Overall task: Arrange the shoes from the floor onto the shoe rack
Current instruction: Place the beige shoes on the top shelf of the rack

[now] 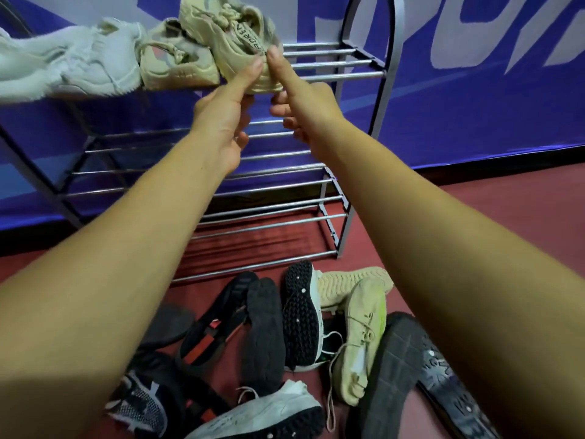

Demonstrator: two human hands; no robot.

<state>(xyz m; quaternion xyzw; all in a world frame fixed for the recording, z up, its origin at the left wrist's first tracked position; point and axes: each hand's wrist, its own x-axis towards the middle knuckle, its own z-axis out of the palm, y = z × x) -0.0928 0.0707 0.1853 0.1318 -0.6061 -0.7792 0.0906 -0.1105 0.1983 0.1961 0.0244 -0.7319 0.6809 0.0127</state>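
Note:
A beige sneaker (221, 30) is tilted over the top shelf of the metal shoe rack (332, 63). My left hand (228, 112) grips its heel from the left, thumb on the side, fingers under the sole. My right hand (304, 106) pinches the heel from the right, thumb up on its pull tab. A second beige sneaker (177, 63) and a pale grey-white sneaker (79, 64) rest on the top shelf to the left. On the floor lie several shoes: a black sandal (215, 324), a black-soled white shoe (300, 318), a cream sneaker (361, 337).
The rack's two lower shelves (269, 198) of chrome bars carry nothing. A blue banner wall (474, 90) stands behind the rack. More shoes crowd the red floor near me: a white sneaker (262, 416), a black mesh shoe (139, 403), a dark sole (411, 375).

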